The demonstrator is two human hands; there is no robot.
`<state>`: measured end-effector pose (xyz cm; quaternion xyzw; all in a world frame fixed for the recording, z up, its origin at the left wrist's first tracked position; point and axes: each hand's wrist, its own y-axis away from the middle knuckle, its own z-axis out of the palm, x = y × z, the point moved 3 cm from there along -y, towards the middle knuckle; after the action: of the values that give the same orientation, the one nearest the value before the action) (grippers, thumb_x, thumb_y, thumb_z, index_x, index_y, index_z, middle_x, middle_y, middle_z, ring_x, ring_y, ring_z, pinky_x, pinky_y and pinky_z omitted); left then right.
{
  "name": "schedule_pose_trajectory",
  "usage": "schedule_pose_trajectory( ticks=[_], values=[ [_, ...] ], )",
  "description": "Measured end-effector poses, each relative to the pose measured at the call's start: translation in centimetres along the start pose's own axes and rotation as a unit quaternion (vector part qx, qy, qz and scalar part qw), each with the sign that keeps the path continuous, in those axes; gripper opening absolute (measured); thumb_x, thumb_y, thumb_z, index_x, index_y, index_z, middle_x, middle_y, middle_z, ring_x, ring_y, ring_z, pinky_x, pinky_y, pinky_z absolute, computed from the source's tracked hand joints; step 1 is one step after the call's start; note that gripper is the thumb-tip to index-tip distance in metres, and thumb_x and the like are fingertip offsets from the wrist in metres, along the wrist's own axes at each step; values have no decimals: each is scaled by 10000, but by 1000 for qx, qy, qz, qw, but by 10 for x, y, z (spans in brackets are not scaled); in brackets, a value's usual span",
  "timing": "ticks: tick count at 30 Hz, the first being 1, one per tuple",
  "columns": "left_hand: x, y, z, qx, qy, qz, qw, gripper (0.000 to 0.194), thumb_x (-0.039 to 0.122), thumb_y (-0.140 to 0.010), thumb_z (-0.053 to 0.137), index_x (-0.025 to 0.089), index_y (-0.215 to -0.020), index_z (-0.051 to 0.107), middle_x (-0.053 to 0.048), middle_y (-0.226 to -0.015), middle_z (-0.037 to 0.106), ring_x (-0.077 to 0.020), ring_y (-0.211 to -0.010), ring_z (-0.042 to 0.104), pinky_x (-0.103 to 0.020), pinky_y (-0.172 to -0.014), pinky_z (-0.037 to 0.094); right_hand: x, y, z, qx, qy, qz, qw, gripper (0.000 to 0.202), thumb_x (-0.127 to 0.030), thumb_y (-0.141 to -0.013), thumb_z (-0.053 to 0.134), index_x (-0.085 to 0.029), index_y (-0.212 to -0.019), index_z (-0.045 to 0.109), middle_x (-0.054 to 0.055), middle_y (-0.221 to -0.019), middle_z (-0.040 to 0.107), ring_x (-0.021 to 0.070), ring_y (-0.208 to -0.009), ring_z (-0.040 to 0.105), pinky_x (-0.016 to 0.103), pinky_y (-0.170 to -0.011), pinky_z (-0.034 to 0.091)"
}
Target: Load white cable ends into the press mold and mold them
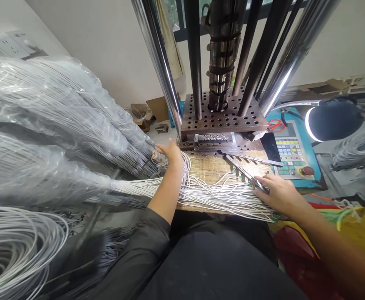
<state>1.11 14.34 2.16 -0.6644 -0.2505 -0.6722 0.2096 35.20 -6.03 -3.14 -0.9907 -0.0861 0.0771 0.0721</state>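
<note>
My left hand reaches past the left side of the board, its visible fingers stretched out beside the tip of a plastic-wrapped wire bundle. Part of that hand is hidden by its own back. White cables lie in a loose bunch across the board, with a coil of them beside my left wrist. On the right, my right hand is closed on the near end of a narrow metal bar. Small green-tipped cable ends sit along that bar. A second slotted metal bar lies behind it, meeting it at an angle.
A press with a perforated steel plate stands over a metal die behind the board. Large plastic-wrapped wire bundles crowd the left. A control panel, a lamp and pliers are at right.
</note>
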Motion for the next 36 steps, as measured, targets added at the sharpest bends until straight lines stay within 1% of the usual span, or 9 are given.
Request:
schedule_pose_trajectory(
  ticks=[2, 4, 6, 8, 14, 17, 25, 31, 36],
  values=[
    [-10, 42, 13, -186, -106, 154, 965, 496, 270, -999, 553, 166, -1464, 413, -171, -1480, 461, -241, -1377, 453, -396, -1135, 417, 3, -3, 4, -29, -6, 13, 999, 479, -488, -875, 634, -198, -1254, 686, 110, -1137, 722, 320, -1018, 689, 430, -764, 537],
    [-28, 94, 32, -444, -205, 275, 828, 413, 314, -982, 579, 245, -1388, 540, -101, -1442, 530, -236, -1302, 530, -407, -1103, 469, 7, -6, 7, -52, -21, 28, 998, 513, -501, -848, 666, -194, -1259, 686, 106, -1114, 725, 324, -1019, 688, 435, -788, 541],
    [-45, 131, 47, -583, -280, 349, 678, 393, 334, -952, 610, 249, -1335, 597, -88, -1458, 526, -251, -1251, 571, -407, -1050, 514, 9, -7, 9, -59, -32, 38, 997, 515, -497, -838, 677, -191, -1252, 693, 102, -1082, 729, 321, -1001, 693, 438, -805, 545],
    [-54, 148, 61, -614, -335, 395, 595, 444, 350, -930, 625, 216, -1351, 586, -111, -1510, 476, -279, -1245, 573, -417, -1037, 521, 8, -6, 10, -53, -39, 37, 997, 495, -485, -848, 665, -188, -1242, 699, 105, -1085, 728, 318, -996, 695, 440, -818, 550],
    [-52, 149, 90, -652, -358, 447, 497, 558, 394, -894, 658, 176, -1396, 548, -129, -1401, 560, -298, -1265, 537, -431, -1113, 447, 7, 0, 7, 3, -73, 39, 997, 435, -452, -866, 651, -195, -1212, 714, 114, -1172, 716, 309, -1063, 691, 429, -920, 559],
    [-52, 150, 93, -658, -344, 433, 511, 512, 374, -856, 695, 188, -1326, 608, -121, -1359, 574, -281, -1223, 558, -406, -1090, 466, 9, 0, 1, 29, -96, 52, 994, 431, -459, -857, 665, -205, -1200, 723, 112, -1195, 710, 309, -1086, 690, 417, -937, 564],
    [-47, 144, 88, -591, -342, 343, 645, 642, 467, -765, 764, 176, -1320, 626, -125, -1353, 568, -288, -1262, 553, -389, -1121, 458, 16, -16, -13, 83, -147, 11, 986, 416, -448, -871, 657, -205, -1201, 733, 106, -1211, 719, 307, -1093, 693, 420, -954, 567],
    [-27, 94, 93, -500, -402, 259, 722, 731, 492, -807, 743, 182, -1440, 550, -132, -1420, 590, -297, -1271, 580, -397, -1100, 476, 34, -102, 1, 107, -180, 50, 977, 447, -516, -786, 738, -200, -1099, 780, 116, -1087, 759, 326, -1018, 715, 458, -934, 576],
    [-22, 45, 117, -418, -443, 226, 760, 640, 515, -809, 745, 202, -1354, 624, -122, -1423, 617, -318, -1387, 504, -411, -1178, 396, 44, -181, 12, 109, -235, 46, 965, 440, -525, -793, 718, -184, -1067, 766, 132, -1041, 766, 350, -1025, 704, 507, -938, 564]
  ],
)
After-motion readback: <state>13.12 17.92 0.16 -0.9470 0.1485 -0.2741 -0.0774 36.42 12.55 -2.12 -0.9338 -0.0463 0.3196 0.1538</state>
